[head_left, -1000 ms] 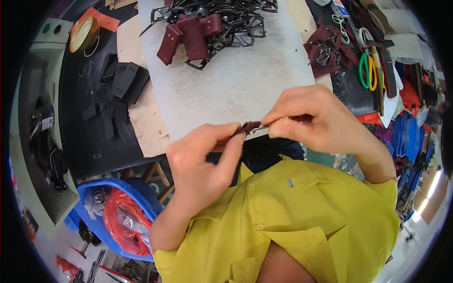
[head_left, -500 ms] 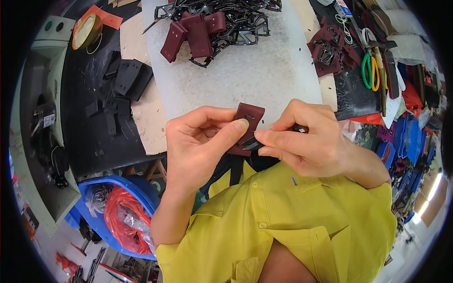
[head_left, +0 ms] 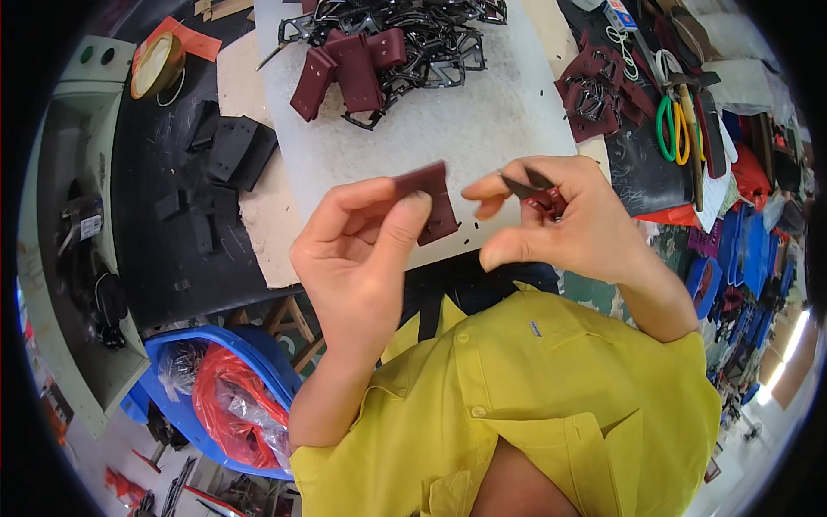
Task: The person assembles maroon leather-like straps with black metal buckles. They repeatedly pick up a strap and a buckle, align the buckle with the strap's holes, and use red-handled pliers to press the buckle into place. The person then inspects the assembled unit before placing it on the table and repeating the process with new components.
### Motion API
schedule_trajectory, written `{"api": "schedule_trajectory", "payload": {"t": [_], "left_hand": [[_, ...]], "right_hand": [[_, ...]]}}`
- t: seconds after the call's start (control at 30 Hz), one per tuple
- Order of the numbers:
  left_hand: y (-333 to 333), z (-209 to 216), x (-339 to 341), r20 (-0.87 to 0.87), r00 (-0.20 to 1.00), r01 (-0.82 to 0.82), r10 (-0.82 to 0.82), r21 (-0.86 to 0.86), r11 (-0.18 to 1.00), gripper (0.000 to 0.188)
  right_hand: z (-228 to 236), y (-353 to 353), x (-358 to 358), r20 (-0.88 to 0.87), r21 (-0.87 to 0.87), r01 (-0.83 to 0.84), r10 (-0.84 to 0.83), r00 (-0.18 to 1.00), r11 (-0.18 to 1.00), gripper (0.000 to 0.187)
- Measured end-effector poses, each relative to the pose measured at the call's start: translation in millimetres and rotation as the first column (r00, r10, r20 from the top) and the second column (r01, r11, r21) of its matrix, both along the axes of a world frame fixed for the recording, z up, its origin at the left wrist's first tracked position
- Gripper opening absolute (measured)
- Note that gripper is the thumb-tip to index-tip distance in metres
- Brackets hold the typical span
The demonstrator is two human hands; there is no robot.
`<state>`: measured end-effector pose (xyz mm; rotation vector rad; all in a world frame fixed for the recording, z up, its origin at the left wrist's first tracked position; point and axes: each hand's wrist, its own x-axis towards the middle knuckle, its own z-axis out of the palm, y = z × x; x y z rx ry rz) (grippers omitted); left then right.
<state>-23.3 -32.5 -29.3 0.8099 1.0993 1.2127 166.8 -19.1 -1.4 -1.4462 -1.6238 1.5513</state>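
Observation:
My left hand (head_left: 357, 233) pinches a maroon leather strap piece (head_left: 441, 211) between thumb and fingers, above the near edge of the white board (head_left: 482, 155). Part of the leather is hidden by the thumb and fingers. To its right, apart from the leather, my right hand (head_left: 564, 220) has its thumb and index finger spread. Small snips (head_left: 544, 196) with dark blades and red on them are tucked in the fingers of that hand, blades pointing up and left. Tiny dark bits (head_left: 465, 233) lie beside the leather.
Black metal buckles (head_left: 431, 52) and folded maroon straps (head_left: 353, 73) are heaped at the board's far end. Black pieces (head_left: 241, 151) lie left; maroon straps with buckles (head_left: 599, 95) and green-handled pliers (head_left: 665, 129) lie right. A blue bin (head_left: 164, 405) with bags stands at lower left.
The snips have left the leather and turned back into my right hand, whose thumb and index finger have spread. My left hand has lifted and turned the leather slightly leftward.

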Motion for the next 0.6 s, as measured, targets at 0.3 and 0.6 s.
{"api": "schedule_trajectory", "payload": {"t": [0.3,0.6], "left_hand": [[-12,-11,3,0.068,0.997,-0.030,0.029,0.014,0.999,0.023],[2,5,-20,-0.063,0.987,0.124,-0.147,-0.275,0.953,0.023]], "right_hand": [[-16,-2,-23,-0.171,-0.061,0.194,-0.201,0.964,0.979,0.022],[1,0,-13,0.383,0.639,-0.201,-0.081,0.920,0.743,0.041]]}}
